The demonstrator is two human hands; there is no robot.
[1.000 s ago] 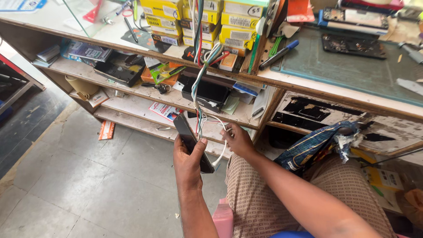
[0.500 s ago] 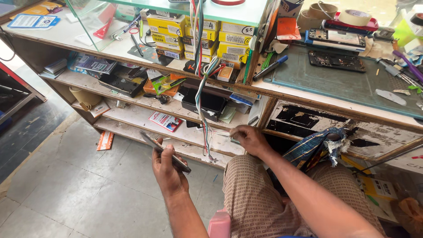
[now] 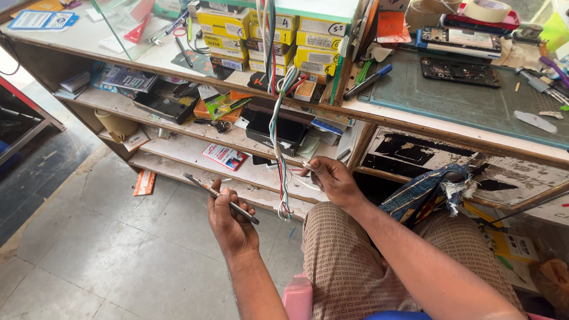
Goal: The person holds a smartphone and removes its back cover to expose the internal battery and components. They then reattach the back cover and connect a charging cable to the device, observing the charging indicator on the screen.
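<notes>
a: what is in your left hand (image 3: 228,222)?

b: you hold a thin flat phone (image 3: 220,197) there. your fingers are closed around it, and it sits edge-on over the grey floor (image 3: 89,255).

a: and your right hand (image 3: 332,181)?

b: it is up by the hanging wires (image 3: 280,136), just under the shelf (image 3: 178,124). your fingertips are pinched shut on the end of a white wire (image 3: 301,176). the phone is near the wires but not touching them.

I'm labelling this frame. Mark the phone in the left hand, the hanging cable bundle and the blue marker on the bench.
phone (image 3: 220,198), head view, middle of its thin edge.
cable bundle (image 3: 277,127), head view, mid-length of the hanging strands.
blue marker (image 3: 367,81), head view, middle of its barrel.
</notes>
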